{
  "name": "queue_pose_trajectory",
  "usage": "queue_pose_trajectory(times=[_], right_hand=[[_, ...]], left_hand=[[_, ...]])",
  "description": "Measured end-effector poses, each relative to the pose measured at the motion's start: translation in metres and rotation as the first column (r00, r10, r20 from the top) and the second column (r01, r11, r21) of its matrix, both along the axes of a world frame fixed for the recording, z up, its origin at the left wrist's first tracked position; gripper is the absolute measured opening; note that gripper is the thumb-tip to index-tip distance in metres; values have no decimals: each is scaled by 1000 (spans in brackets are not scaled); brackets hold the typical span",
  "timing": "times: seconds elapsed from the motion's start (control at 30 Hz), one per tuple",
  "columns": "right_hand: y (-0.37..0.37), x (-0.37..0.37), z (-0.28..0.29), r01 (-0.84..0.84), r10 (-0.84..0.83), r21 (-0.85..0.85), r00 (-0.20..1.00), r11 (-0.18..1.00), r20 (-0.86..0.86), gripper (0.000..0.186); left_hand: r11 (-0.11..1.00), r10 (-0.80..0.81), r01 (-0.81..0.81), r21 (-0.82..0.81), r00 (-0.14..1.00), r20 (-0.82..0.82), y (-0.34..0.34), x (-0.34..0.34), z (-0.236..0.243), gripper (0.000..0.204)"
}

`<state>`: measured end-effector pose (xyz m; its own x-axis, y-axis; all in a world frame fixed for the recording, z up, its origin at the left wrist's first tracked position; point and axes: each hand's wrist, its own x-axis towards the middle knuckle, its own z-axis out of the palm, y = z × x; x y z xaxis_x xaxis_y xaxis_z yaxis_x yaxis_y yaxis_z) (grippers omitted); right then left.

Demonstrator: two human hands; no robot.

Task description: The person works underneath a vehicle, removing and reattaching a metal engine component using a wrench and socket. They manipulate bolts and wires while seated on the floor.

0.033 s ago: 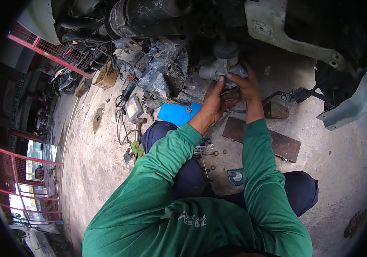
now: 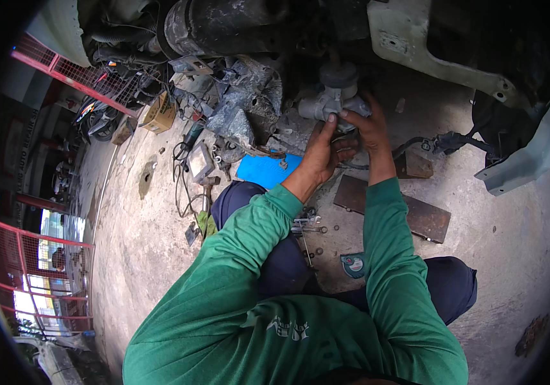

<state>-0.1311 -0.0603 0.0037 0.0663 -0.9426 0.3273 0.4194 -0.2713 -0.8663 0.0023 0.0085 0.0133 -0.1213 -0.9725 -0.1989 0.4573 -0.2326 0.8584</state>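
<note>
A grey cast metal housing (image 2: 316,108), with a dark round disc (image 2: 338,75) on top, sits below a rusty shaft (image 2: 334,58) under the vehicle. Both my hands grip it: my left hand (image 2: 323,147) from below, thumb up against its front, and my right hand (image 2: 368,128) around its right side, thumb across the front. Some fingertips are hidden behind the part. A dark hose (image 2: 416,142) runs behind my right wrist to a connector. Beneath my arms lie a bright blue sheet (image 2: 262,168) and a long rusty metal block (image 2: 422,215).
Crumpled grey metal parts (image 2: 243,102), a cardboard box (image 2: 158,113), a corded power tool (image 2: 191,136), wrenches (image 2: 310,228) and a small rusty block (image 2: 416,166) lie on the concrete. A pale bracket (image 2: 525,160) is at right, the vehicle's frame (image 2: 410,45) overhead, red mesh railing (image 2: 56,67) at left.
</note>
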Motion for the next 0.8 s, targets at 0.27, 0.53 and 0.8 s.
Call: queue_pose_trajectory(times=[0.27, 0.53, 0.8], right_hand=[[-7, 1, 0, -13, 13, -3, 998, 1000, 65, 66], [-8, 2, 0, -27, 29, -21, 997, 999, 76, 67], [-10, 1, -4, -33, 32, 1, 994, 999, 105, 64]], left_hand=[[1000, -11, 11, -4, 999, -48, -7, 0, 3, 61], [1000, -6, 6, 3, 998, -60, -7, 0, 4, 61], [1000, -8, 8, 4, 998, -57, -7, -1, 4, 60]])
